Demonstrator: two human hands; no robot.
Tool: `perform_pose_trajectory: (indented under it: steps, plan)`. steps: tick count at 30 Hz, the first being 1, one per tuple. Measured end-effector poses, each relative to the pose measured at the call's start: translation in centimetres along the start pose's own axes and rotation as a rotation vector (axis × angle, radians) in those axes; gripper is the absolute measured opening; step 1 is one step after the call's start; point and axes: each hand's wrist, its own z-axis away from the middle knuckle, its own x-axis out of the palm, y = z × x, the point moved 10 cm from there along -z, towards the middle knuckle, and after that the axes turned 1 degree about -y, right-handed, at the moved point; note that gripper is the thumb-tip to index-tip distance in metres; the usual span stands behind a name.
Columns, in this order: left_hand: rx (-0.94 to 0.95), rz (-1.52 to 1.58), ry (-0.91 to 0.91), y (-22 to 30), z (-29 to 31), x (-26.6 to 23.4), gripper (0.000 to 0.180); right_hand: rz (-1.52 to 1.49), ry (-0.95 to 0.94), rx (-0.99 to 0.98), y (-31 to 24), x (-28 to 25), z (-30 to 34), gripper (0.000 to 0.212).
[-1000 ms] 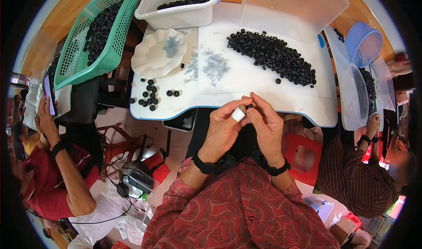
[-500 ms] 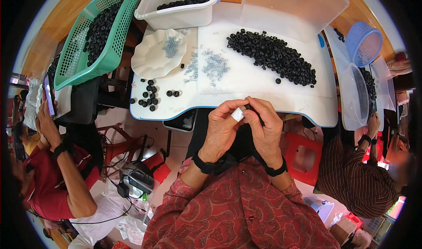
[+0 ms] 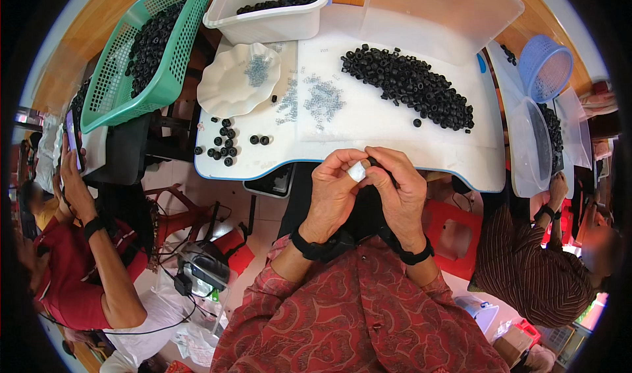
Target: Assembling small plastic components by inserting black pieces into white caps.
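Observation:
My left hand (image 3: 332, 187) and my right hand (image 3: 403, 192) meet just off the table's front edge, fingertips pinched together. Between them is a small black piece (image 3: 372, 160), mostly covered by the fingers, so its exact shape is hidden. A white wrap (image 3: 356, 171) sits around my left thumb. Beyond my hands, a long heap of small black ring-like parts (image 3: 408, 83) lies on the white table (image 3: 263, 156). Small clear pieces (image 3: 324, 102) are scattered left of that heap. Several round black parts (image 3: 228, 142) lie near the table's left front corner.
A scalloped cream dish (image 3: 220, 86) holds more clear pieces. Behind it stand a white bin (image 3: 263, 24) and a green basket (image 3: 171, 70), both with black parts. A clear plastic lid (image 3: 434, 17) leans at the back. People sit on both sides; a red stool (image 3: 454, 231) stands right.
My hands stay pinched together at nearly the same spot, with only a slight shift of the fingers. The things on the table have not moved.

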Motion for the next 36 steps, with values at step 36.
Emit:
perform_pose_trajectory:
  steps: [36]
  plan:
    - [-0.013, -0.388, -0.313, 1.1, 0.1, 3.8, 0.050, -0.650, 0.018, 0.336, 4.0, -0.3, 1.1, 0.017]
